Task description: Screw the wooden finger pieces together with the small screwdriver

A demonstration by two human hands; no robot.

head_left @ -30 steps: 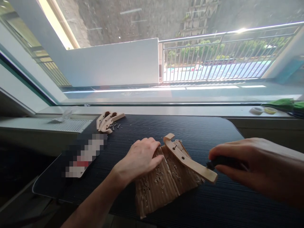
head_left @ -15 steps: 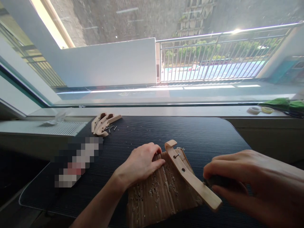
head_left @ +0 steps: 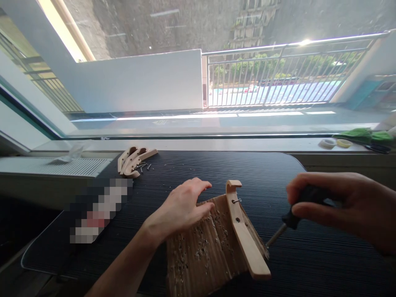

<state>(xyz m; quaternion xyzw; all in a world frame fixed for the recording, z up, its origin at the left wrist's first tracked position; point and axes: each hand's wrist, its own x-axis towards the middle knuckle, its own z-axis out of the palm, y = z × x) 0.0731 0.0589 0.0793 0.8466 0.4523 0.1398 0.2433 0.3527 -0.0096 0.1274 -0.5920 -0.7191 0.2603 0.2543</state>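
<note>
A ribbed wooden board (head_left: 201, 255), pitted with small holes, lies on the black mat (head_left: 192, 169) near its front edge. Across the board's right side rests a light wooden hook piece (head_left: 244, 235) with a screw (head_left: 236, 201) standing in it near the curled top. My left hand (head_left: 181, 206) presses flat on the board's upper left corner, fingers apart. My right hand (head_left: 337, 204) is closed round the black handle of a screwdriver (head_left: 286, 225), held above the mat to the right of the hook piece, its shaft pointing down-left toward the board's edge.
At the mat's back left lie more wooden hook pieces (head_left: 134, 159) with several loose screws (head_left: 145, 166) beside them. A blurred-out object (head_left: 99, 208) lies at the left. Tape rolls (head_left: 335, 143) and green cloth (head_left: 368, 135) rest on the window sill at the right.
The board and hook piece have turned so the hook now points more upright. My right hand has lifted up and to the right, and the screwdriver's shaft has come into sight.
</note>
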